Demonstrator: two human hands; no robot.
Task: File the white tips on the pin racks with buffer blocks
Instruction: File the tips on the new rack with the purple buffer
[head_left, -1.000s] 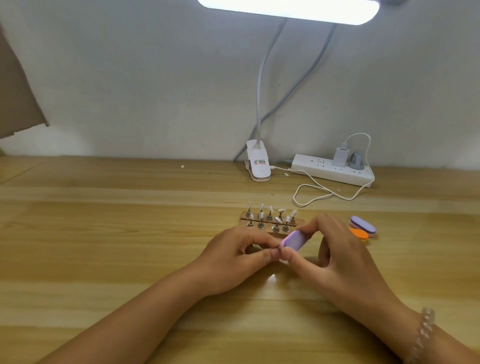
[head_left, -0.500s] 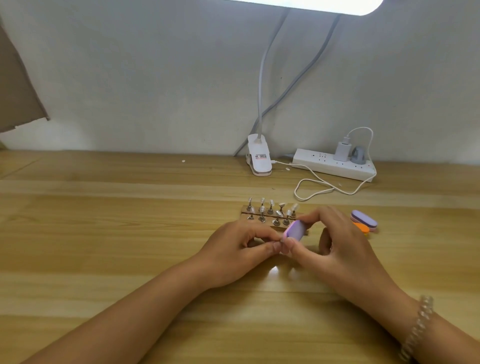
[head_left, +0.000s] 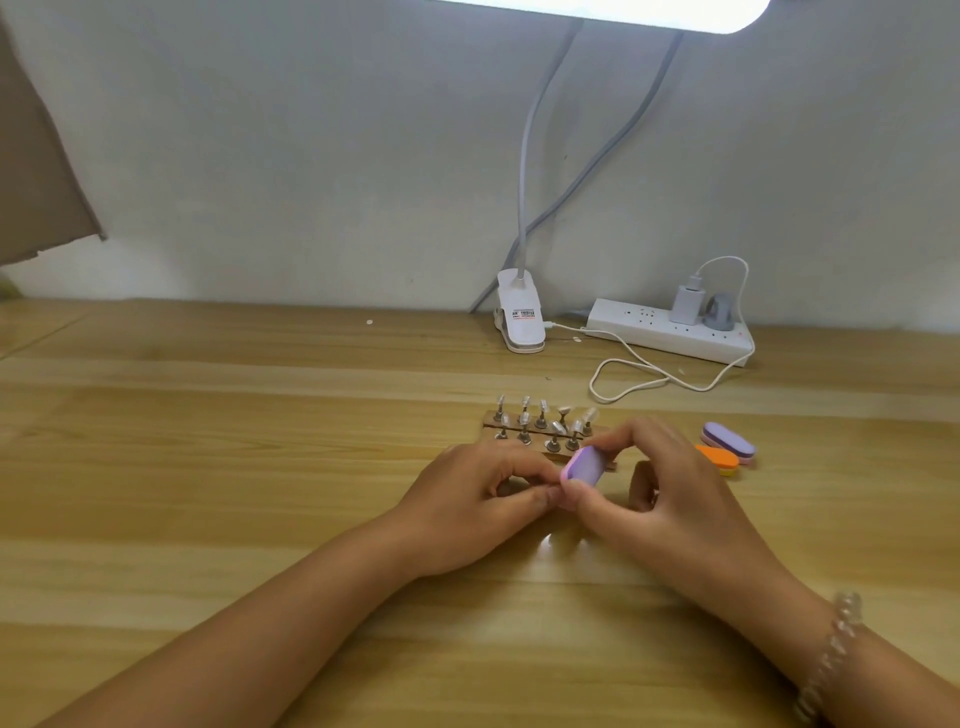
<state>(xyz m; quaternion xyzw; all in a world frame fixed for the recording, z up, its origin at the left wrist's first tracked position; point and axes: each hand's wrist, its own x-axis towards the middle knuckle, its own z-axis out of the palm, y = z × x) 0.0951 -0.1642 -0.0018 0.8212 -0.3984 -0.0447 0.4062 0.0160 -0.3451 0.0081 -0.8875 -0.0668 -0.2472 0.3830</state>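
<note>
Person shows only as two forearms and two hands, both forearms bare as far up as they show. Left hand and right hand: slim fingers, nails look short, any polish too small to tell. Right wrist wears a bracelet of clear, glassy, roundish beads in a single strand, beads glinting pale.

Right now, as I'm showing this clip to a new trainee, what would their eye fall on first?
Two hands meeting over the wooden table: the right hand grips a purple buffer block, and the left hand pinches at its near end, what it holds hidden. Just behind stand the pin racks with white tips, spare blocks lie to their right, and a bright lamp glares at the top.
</note>
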